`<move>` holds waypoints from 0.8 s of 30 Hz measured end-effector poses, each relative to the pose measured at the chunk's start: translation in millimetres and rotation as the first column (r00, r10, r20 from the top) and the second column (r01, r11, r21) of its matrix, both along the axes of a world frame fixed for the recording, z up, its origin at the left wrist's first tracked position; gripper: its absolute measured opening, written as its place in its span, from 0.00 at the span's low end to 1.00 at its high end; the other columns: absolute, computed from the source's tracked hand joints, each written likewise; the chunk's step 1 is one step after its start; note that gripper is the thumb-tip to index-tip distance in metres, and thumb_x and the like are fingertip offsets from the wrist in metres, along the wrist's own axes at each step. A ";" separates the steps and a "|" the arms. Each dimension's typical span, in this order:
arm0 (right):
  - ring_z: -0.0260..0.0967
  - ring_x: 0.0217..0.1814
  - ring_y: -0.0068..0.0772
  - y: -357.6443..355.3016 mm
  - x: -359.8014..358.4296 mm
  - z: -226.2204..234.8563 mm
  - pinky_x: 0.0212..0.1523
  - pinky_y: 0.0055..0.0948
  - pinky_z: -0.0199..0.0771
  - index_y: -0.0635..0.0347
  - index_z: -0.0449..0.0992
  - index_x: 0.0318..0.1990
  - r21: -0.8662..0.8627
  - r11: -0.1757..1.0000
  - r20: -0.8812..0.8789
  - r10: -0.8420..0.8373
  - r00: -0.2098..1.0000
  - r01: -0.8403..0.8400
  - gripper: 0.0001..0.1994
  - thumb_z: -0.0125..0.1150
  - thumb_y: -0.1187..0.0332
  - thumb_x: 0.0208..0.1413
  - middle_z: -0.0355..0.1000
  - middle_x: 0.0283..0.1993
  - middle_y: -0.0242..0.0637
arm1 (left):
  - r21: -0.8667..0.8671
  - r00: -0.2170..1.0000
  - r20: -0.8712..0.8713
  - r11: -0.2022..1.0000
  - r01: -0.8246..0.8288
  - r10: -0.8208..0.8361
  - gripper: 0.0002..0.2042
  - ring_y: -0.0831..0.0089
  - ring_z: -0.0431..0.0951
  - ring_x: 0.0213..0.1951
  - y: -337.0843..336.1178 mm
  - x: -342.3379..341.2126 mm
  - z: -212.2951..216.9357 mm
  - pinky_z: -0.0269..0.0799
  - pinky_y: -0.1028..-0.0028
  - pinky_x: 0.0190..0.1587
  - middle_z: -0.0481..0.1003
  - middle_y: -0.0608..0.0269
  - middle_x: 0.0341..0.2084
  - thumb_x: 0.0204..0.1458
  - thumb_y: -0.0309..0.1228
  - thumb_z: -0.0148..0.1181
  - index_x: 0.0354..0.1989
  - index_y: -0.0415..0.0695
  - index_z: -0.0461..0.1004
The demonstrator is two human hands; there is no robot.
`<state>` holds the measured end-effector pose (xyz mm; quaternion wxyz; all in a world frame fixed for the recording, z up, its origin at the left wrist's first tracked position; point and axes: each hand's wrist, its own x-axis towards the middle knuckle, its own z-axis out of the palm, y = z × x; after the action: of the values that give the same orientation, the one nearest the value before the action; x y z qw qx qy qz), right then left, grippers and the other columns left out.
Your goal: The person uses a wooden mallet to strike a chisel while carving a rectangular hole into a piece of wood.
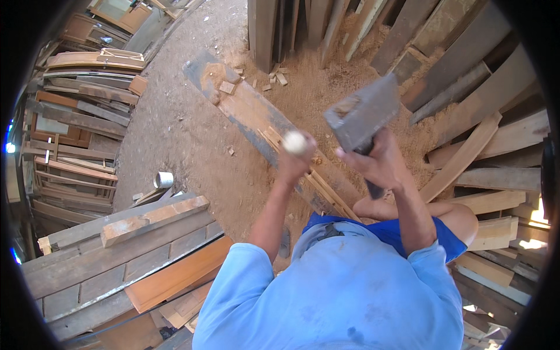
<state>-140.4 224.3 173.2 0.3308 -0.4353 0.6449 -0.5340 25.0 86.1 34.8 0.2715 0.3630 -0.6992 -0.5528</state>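
Note:
My right hand is wrapped round a grey, block-shaped hand plane, lifted above the ground. Pale shavings seem to sit in the plane's opening. To its left, my left hand is closed on a blurred thing with a pale round end; its kind cannot be made out. The two hands are apart. Below them a long worn plank lies slantwise on the ground, with narrow wood strips along it. The strips run toward my lap and pass partly behind my left hand.
Small wood offcuts and sawdust lie around the plank's far end. Upright and leaning boards crowd the far and right sides. Stacked timber stands at the near left, beside a white cup-like container. More wooden frames line the left.

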 end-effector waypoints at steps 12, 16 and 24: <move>0.67 0.22 0.15 50.2 -8.3 8.3 0.22 0.20 0.65 0.61 0.75 0.32 -0.163 0.966 0.258 -0.155 0.954 0.201 0.09 0.73 0.71 0.52 0.70 0.23 0.26 | -0.681 0.757 0.367 0.399 0.614 -0.540 0.09 0.65 0.72 0.29 93.7 25.1 -75.0 0.63 0.65 0.35 0.67 0.66 0.20 0.37 0.33 0.68 0.27 0.51 0.73; 0.68 0.23 0.16 58.8 -13.0 -3.9 0.23 0.21 0.66 0.61 0.75 0.32 -0.197 0.956 0.280 -0.157 0.947 0.217 0.10 0.74 0.70 0.51 0.71 0.24 0.27 | -0.657 0.818 0.223 0.538 0.528 -0.530 0.09 0.64 0.72 0.30 64.7 17.6 -32.7 0.60 0.64 0.36 0.67 0.66 0.20 0.37 0.32 0.67 0.27 0.51 0.73; 0.69 0.23 0.19 39.9 -14.5 -53.8 0.24 0.22 0.68 0.63 0.75 0.33 -0.055 0.962 0.452 -0.214 0.866 0.266 0.11 0.71 0.67 0.55 0.72 0.25 0.29 | -0.813 0.949 -0.112 0.576 0.083 -0.296 0.12 0.65 0.72 0.40 48.4 -40.6 87.4 0.58 0.61 0.45 0.73 0.67 0.34 0.38 0.30 0.67 0.35 0.50 0.79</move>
<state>-154.9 264.3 119.4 0.3738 -0.2372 0.5700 -0.6922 -15.6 134.5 122.2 0.4247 0.0570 -0.8694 -0.2458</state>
